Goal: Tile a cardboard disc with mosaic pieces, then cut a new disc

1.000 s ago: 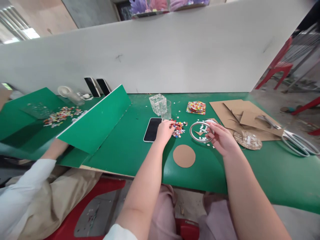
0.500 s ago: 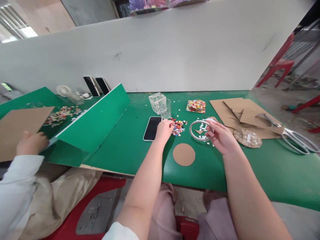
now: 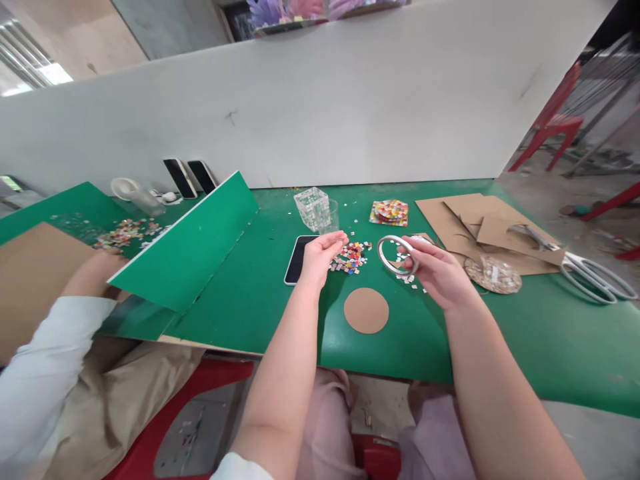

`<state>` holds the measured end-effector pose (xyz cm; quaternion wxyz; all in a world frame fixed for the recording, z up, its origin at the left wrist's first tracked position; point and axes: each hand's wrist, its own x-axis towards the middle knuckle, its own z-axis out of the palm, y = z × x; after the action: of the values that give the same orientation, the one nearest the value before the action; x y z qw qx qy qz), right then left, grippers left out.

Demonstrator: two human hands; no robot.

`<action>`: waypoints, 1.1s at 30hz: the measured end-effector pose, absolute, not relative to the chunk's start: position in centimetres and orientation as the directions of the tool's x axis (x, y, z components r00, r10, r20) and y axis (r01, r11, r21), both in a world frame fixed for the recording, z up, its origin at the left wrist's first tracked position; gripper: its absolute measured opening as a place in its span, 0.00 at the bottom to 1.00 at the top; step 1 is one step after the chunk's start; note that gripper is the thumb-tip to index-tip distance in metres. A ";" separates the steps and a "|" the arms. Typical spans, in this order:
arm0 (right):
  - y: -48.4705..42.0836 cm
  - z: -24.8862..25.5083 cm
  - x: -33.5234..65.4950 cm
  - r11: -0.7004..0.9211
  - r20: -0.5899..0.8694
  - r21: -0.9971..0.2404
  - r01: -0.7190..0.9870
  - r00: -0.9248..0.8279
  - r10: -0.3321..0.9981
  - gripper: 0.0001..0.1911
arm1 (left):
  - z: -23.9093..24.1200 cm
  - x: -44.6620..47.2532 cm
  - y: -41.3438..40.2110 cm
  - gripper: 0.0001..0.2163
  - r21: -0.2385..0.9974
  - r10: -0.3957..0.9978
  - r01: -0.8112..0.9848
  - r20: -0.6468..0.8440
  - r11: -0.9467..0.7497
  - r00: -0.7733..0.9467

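Note:
A thin roll of tape (image 3: 384, 252) is gripped by its right side in my right hand (image 3: 433, 270), raised over scattered small white squares (image 3: 410, 281). My left hand (image 3: 320, 259) hovers over the left edge of a pile of coloured mosaic pieces (image 3: 356, 257), thumb and fingers pressed together. Whether a small thing is between those fingertips I cannot make out. Partly behind the left hand lies a phone (image 3: 296, 259). On the green table (image 3: 280, 320), a round cardboard disc (image 3: 367, 311) lies flat between my forearms.
Behind the left hand stand a clear cup (image 3: 329, 215) and a clear patterned container (image 3: 309, 205). Mosaic-covered coasters (image 3: 389, 212) lie further back. Cardboard sheets (image 3: 450, 210) and scissors (image 3: 595, 280) are on the right. A green divider (image 3: 195, 247) separates a co-worker's hand (image 3: 95, 273) and cardboard.
My left hand has lifted slightly off the mosaic pile. The tape roll has tilted and shifted a little left with my right hand. The co-worker's hand has moved right, toward the divider.

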<state>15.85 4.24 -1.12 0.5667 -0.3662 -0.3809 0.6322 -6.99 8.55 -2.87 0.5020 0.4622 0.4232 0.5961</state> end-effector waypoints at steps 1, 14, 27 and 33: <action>4.2 -1.1 15.8 -0.062 -0.021 -0.903 -0.426 -0.101 0.995 0.15 | -2.8 -7.0 8.5 0.12 0.959 0.992 -0.254 0.115 -0.126 -0.061; 4.2 -1.1 15.7 -0.036 0.002 -0.922 -0.385 -0.097 0.995 0.13 | -1.7 -7.5 8.2 0.09 0.831 0.999 -0.555 -0.041 0.044 0.017; 4.1 -0.9 15.5 0.005 0.038 -0.944 -0.329 -0.094 0.995 0.17 | 0.7 -6.5 4.6 0.09 0.796 0.982 -0.588 0.189 -0.147 0.011; 2.6 0.3 14.2 0.163 0.111 -0.955 0.248 -0.210 0.971 0.13 | 3.9 -5.1 0.7 0.08 0.851 0.917 -0.343 0.381 -0.397 -0.115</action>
<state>14.22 2.60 0.30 0.4116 -0.4748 -0.6420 0.4394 -5.06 0.69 3.90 0.4607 0.4801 0.2989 0.6841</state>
